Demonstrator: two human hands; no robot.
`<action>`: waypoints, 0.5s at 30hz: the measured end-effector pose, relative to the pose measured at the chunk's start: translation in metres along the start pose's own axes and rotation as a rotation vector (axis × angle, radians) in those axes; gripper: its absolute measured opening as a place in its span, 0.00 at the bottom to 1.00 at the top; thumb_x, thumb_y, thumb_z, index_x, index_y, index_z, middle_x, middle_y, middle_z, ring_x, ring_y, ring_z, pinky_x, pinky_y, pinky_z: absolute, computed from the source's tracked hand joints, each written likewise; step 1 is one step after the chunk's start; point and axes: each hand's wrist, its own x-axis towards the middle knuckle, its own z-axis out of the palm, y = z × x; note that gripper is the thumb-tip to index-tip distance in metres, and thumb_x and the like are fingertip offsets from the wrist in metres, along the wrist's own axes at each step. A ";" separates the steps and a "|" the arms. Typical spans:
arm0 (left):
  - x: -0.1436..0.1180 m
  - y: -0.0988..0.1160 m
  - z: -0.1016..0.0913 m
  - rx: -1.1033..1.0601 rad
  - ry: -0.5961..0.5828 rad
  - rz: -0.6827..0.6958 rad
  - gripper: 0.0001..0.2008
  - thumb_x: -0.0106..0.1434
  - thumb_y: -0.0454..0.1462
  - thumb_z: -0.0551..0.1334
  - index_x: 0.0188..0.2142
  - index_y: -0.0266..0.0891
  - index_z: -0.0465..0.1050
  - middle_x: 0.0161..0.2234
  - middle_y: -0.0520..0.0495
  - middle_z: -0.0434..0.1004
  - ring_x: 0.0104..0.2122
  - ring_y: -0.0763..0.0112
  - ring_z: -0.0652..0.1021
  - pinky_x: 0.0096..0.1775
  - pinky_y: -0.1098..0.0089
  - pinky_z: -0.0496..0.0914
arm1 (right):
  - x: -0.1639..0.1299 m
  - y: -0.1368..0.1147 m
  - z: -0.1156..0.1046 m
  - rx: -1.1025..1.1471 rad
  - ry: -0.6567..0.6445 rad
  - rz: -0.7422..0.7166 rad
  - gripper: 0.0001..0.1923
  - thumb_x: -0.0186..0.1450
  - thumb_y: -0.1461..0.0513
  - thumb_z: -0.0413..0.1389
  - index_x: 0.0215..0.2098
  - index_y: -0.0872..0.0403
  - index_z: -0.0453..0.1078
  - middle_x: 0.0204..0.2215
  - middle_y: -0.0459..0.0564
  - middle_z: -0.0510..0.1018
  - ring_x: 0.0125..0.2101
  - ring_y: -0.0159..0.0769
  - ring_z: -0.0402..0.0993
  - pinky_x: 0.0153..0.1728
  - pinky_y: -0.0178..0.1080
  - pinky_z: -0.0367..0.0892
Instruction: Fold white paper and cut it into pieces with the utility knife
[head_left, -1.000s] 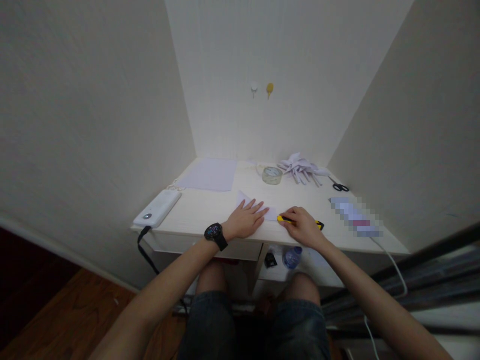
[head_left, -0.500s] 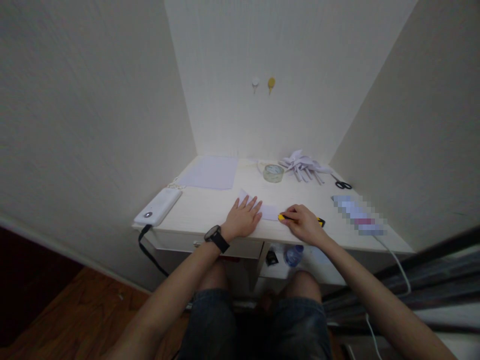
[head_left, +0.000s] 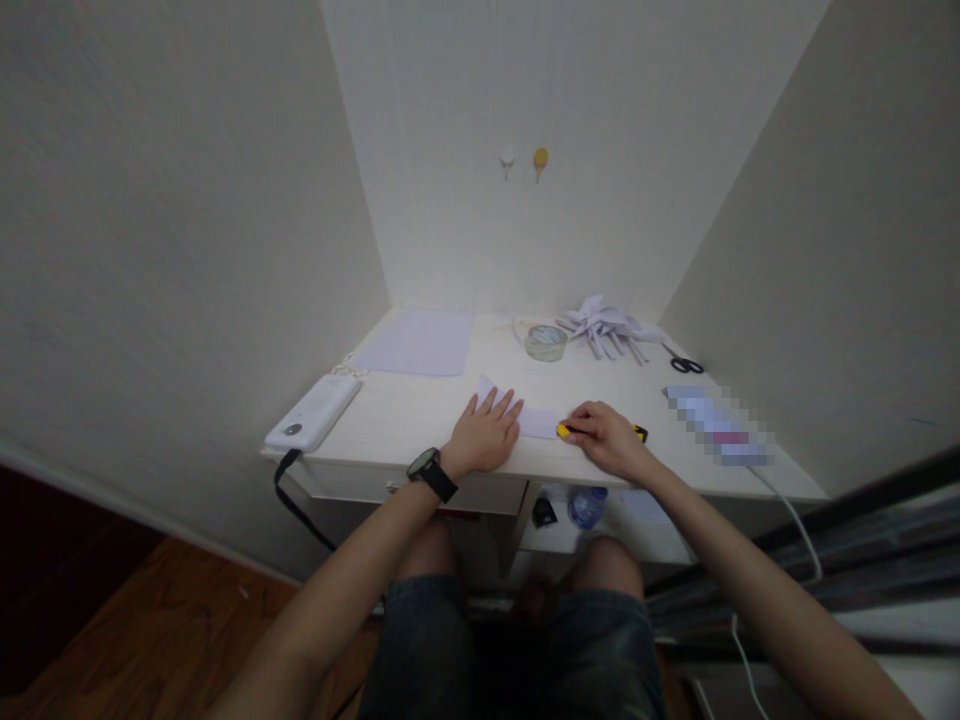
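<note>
My left hand [head_left: 485,436] lies flat, fingers spread, on a small folded white paper [head_left: 534,419] near the front edge of the white desk [head_left: 420,415]. A black watch sits on that wrist. My right hand [head_left: 607,437] grips a yellow and black utility knife [head_left: 564,431], its yellow tip resting at the paper's right edge. The knife's black end shows past my knuckles.
A sheet of white paper [head_left: 416,343] lies at the back left, a tape roll [head_left: 546,342] and a heap of paper strips [head_left: 606,326] at the back. Scissors [head_left: 684,364] and a power strip [head_left: 716,426] are on the right, a white power bank [head_left: 313,413] on the left.
My left hand has drawn back a little toward the left, baring more of the paper. My right hand with the knife has stayed at the paper's right edge.
</note>
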 end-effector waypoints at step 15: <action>-0.002 0.003 -0.008 0.064 -0.040 -0.010 0.27 0.73 0.41 0.44 0.69 0.38 0.56 0.70 0.41 0.52 0.69 0.48 0.55 0.65 0.42 0.53 | 0.006 0.020 0.002 0.009 -0.006 -0.131 0.10 0.65 0.61 0.61 0.44 0.49 0.82 0.36 0.53 0.79 0.39 0.43 0.73 0.41 0.44 0.69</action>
